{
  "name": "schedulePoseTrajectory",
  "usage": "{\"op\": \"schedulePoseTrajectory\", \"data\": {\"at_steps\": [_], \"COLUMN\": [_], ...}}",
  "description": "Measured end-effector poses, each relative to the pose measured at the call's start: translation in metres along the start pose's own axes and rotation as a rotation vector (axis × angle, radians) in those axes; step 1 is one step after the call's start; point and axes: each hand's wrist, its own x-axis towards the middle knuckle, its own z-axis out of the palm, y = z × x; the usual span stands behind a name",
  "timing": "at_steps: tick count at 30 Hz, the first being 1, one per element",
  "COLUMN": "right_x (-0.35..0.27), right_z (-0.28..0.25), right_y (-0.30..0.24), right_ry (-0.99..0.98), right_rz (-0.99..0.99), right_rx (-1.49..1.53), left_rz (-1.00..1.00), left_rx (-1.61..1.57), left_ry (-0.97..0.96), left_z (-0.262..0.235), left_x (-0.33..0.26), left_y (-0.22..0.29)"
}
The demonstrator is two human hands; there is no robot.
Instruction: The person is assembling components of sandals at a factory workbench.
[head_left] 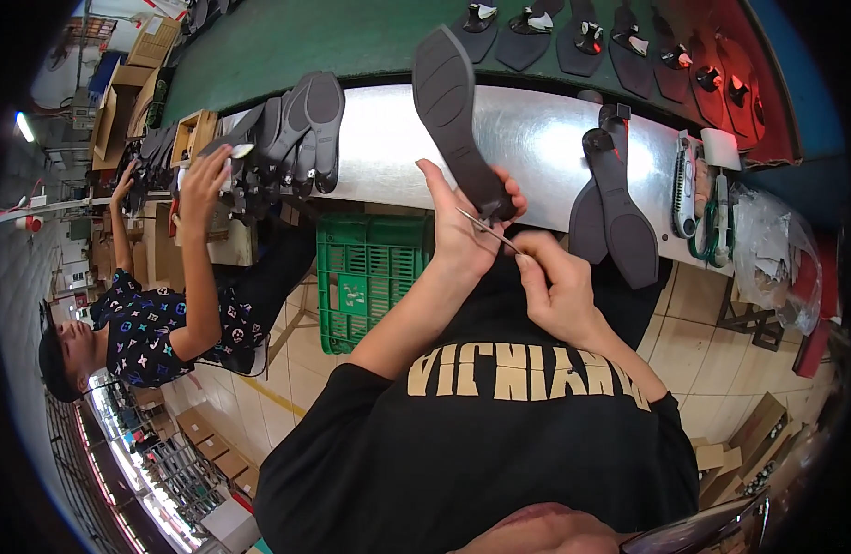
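My left hand (465, 235) is closed around the heel end of a dark sandal (446, 97). Its ribbed underside faces me, with the toe pointing away over the metal bench. In my right hand (556, 282) is a thin metal tool (485, 227), pinched between the fingers. The tool's shaft crosses in front of my left palm, close to the sandal's heel; the end in my fingers is hidden. On the bench to the right lie more dark sandals (628, 231), overlapping, soles up. A heap of similar sandals (310, 115) rests on the left.
Sandals with pale stuffing (531, 32) line the green conveyor (351, 51), which meets a red-lit opening (753, 83). A utility knife (686, 198), green-handled scissors (718, 222) and a plastic bag (776, 254) are at right. A green crate (370, 277) and a co-worker (176, 319) are left.
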Motion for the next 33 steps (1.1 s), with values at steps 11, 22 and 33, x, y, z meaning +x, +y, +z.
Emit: {"op": "schedulePoseTrajectory", "data": {"at_steps": [11, 22, 33], "right_x": [0.024, 0.022, 0.010], "right_z": [-0.022, -0.022, -0.020], "right_y": [0.007, 0.007, 0.012], "right_ry": [-0.117, -0.233, -0.161], "right_rz": [0.597, 0.650, 0.719], "right_rx": [0.923, 0.959, 1.049], "left_rz": [0.053, 0.240, 0.315], "left_rx": [0.371, 0.452, 0.585], "left_ry": [-0.366, -0.292, -0.240], "left_z": [-0.016, -0.035, -0.035], "left_x": [-0.014, -0.006, -0.017], "left_y": [0.004, -0.005, -0.011]}}
